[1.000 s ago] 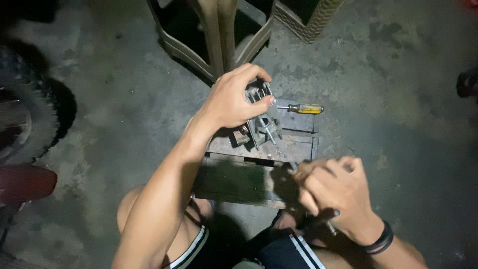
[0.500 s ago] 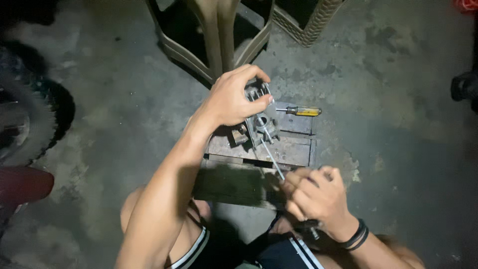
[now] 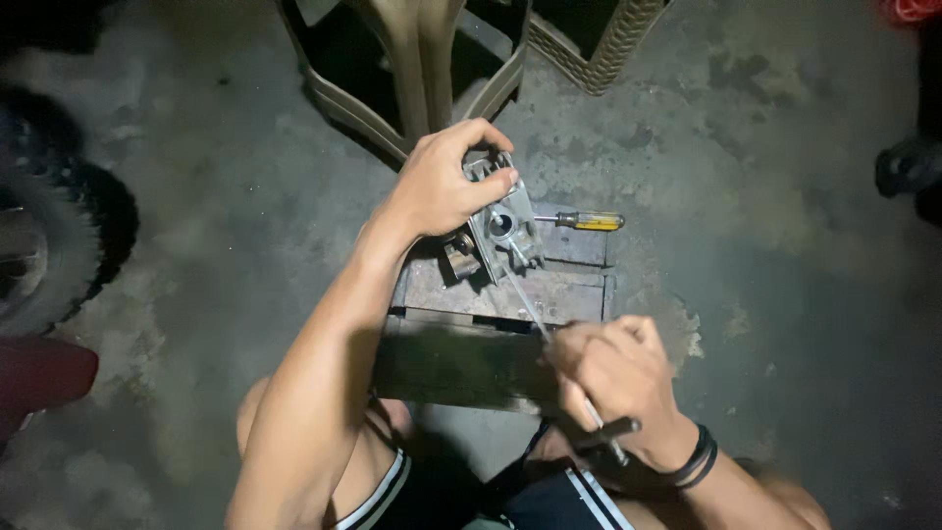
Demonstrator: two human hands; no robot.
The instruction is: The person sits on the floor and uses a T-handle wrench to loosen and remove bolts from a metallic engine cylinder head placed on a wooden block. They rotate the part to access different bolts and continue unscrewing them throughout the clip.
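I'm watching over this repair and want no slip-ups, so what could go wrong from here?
The left hand alone steadies the metal engine part on the worn wooden block; it might tip or slide under pressure. The right hand drives a long thin tool into the part, so a slip could jab the left fingers. The yellow-handled screwdriver lies near the block's edge and could be knocked off.

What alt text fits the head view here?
The left hand grips a grey metal engine part on a worn wooden block, while the right hand works a long thin metal tool into it. A yellow-handled screwdriver lies behind.
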